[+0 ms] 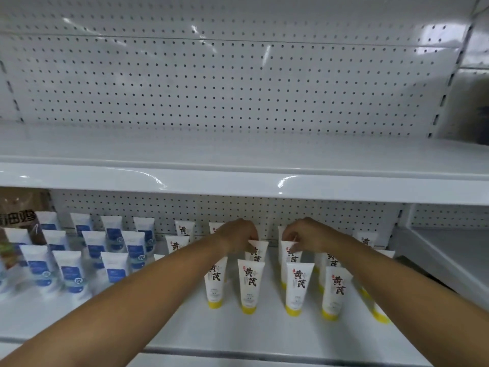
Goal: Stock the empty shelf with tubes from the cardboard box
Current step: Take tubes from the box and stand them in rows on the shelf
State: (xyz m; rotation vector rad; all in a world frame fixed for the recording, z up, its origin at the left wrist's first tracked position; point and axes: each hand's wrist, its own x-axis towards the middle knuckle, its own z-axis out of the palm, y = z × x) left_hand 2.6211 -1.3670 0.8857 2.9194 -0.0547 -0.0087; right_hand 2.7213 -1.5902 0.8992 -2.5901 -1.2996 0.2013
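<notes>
Several white tubes with yellow caps and black characters stand cap-down in rows on the lower white shelf (238, 329). My left hand (235, 234) pinches the top edge of one second-row tube (256, 251). My right hand (308, 234) pinches the top of the neighbouring second-row tube (291, 254). In front of them stands a row of the same tubes, among them one (248, 286) and another (297, 287). The cardboard box is out of view.
Several white tubes with blue labels (71, 271) fill the shelf's left part. A brown packet (21, 207) stands at the far left. The upper shelf (238, 165) juts out above my hands, with a pegboard back wall (225, 88). A side shelf (449, 250) adjoins on the right.
</notes>
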